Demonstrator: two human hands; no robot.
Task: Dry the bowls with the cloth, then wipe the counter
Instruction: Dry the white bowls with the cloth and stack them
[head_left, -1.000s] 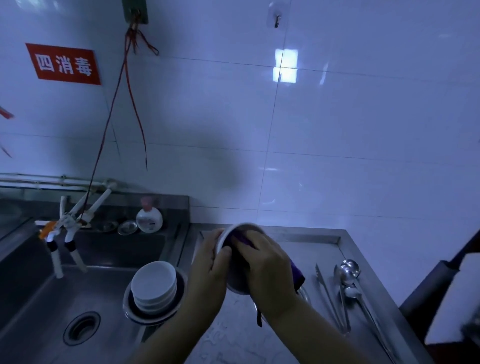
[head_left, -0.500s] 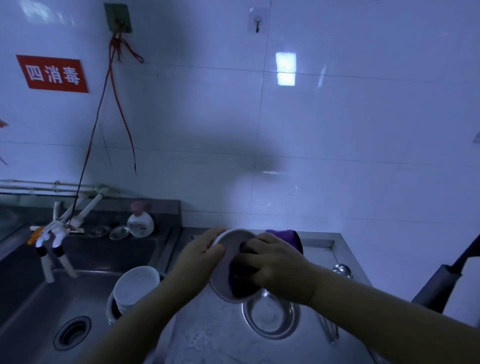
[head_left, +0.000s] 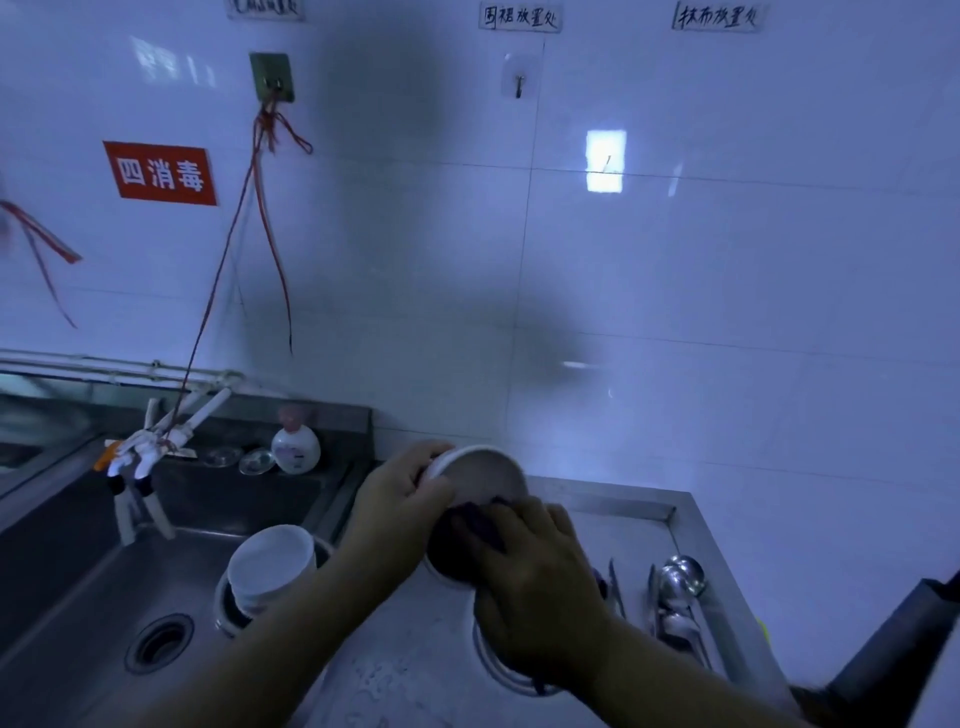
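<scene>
Wiping bowl (head_left: 480, 475) with cloth (head_left: 475, 525)

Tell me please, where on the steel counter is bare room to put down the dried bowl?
Bare steel lies along the back of the steel counter, between the raised rear edge and the right hand. Another wet-looking patch lies in front, between the forearms. Crowded: the shiny metal ladles at the right edge, and a round metal dish under the right wrist.
</scene>
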